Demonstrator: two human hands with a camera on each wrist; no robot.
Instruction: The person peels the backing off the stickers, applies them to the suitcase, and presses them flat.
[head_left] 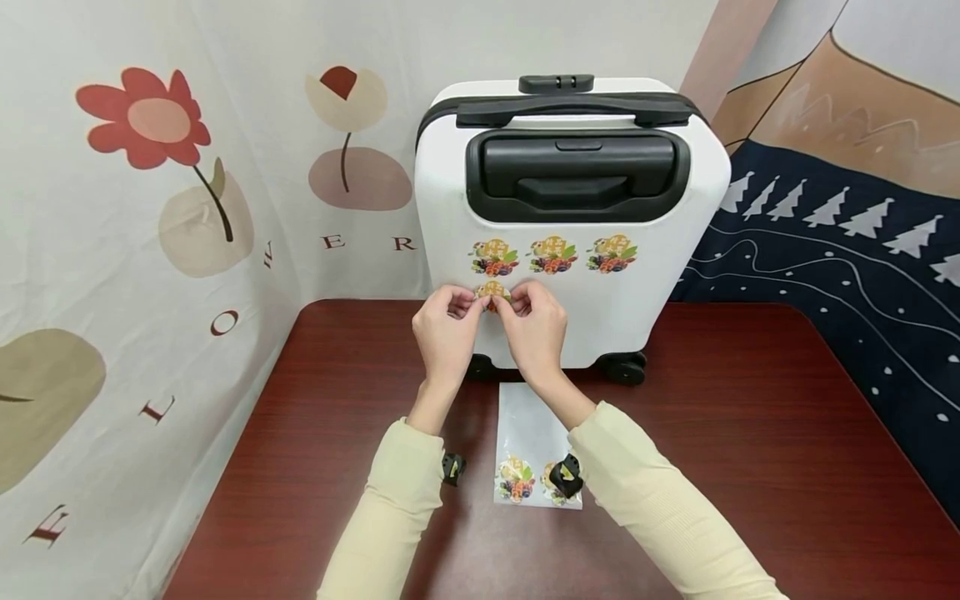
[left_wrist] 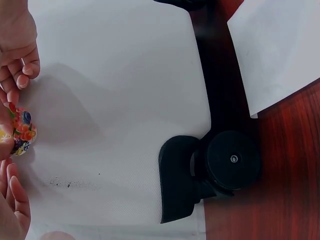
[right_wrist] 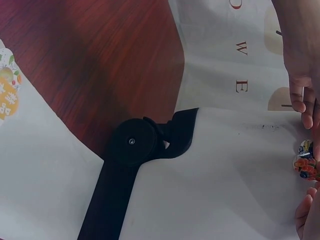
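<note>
A round fruit sticker (head_left: 492,288) is held against the front of a white suitcase (head_left: 600,312), below the left one of three matching stickers (head_left: 552,255) in a row. My left hand (head_left: 447,330) pinches its left side between thumb and fingers. From the other side my right hand (head_left: 537,330) pinches it too, the two thumbs almost meeting over its lower part. In the left wrist view the sticker's printed berries (left_wrist: 23,126) show between the hands; the right wrist view catches part of the sticker (right_wrist: 304,162) at its edge.
On the dark red table (head_left: 337,400), a white sticker sheet (head_left: 525,417) lies in front of the suitcase, with two fruit stickers near its front edge. The suitcase stands upright on black wheels (head_left: 624,367). Printed curtains hang on the left, behind and on the right.
</note>
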